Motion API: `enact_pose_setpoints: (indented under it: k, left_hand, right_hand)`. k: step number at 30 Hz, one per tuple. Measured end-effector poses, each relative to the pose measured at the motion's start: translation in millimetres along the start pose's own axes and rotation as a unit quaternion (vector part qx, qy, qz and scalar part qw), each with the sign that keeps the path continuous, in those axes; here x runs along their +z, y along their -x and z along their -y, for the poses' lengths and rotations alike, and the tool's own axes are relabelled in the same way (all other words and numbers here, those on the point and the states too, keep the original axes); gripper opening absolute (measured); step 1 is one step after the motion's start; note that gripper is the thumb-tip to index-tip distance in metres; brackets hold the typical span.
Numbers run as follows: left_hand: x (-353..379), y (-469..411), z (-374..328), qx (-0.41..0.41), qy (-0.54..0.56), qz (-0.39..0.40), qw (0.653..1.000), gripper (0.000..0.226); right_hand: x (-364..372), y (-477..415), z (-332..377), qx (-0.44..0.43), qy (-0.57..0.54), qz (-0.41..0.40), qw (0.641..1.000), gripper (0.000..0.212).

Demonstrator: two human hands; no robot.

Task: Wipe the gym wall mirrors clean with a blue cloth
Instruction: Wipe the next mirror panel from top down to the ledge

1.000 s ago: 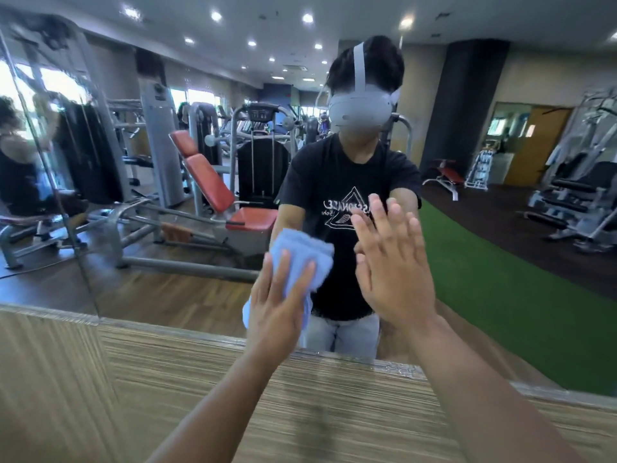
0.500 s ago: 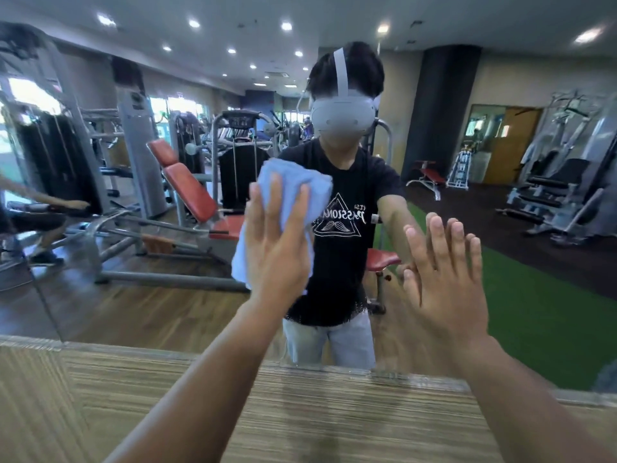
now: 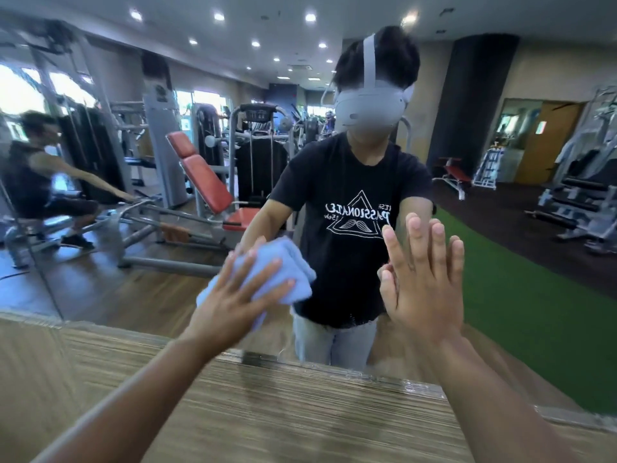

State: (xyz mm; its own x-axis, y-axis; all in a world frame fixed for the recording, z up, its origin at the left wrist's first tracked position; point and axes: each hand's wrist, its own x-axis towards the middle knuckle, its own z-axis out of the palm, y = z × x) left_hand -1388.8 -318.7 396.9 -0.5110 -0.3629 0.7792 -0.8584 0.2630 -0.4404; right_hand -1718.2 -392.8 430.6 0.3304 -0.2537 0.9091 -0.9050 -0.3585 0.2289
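A large wall mirror fills the view ahead and reflects the gym and me. My left hand presses a folded light blue cloth flat against the glass low down, left of centre, fingers spread and straight over it. To its right my right hand lies flat on the mirror with straight fingers pointing up and holds nothing. The cloth pokes out above and to the right of my left fingers.
A striped wood-grain panel runs below the mirror's lower edge. A vertical seam divides the mirror panels at far left. The reflection shows weight machines, a red bench, green turf and another person exercising at left.
My left hand has swept the cloth down the glass from chest height to near the mirror's lower edge. My right hand stays flat on the mirror at right.
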Motion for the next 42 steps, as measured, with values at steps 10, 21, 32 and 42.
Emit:
enact_pose_setpoints:
  k: [10, 21, 32, 42]
  left_hand:
    - [-2, -120, -43, -0.125, 0.036, -0.161, 0.978, 0.060]
    - [-9, 18, -5, -0.165, 0.018, 0.022, 0.986, 0.055]
    - [-15, -104, -38, -0.231, 0.077, -0.090, 0.966, 0.058]
    - [-5, 40, -36, -0.168, 0.046, 0.049, 0.983, 0.047]
  right_hand:
    - [2, 1, -1, 0.005, -0.003, -0.015, 1.000, 0.062]
    - [3, 3, 0, 0.008, -0.026, -0.034, 0.999, 0.064]
    - [4, 1, 1, 0.008, -0.025, -0.053, 0.998, 0.060]
    - [1, 2, 0, 0.009, -0.031, -0.058, 0.998, 0.062]
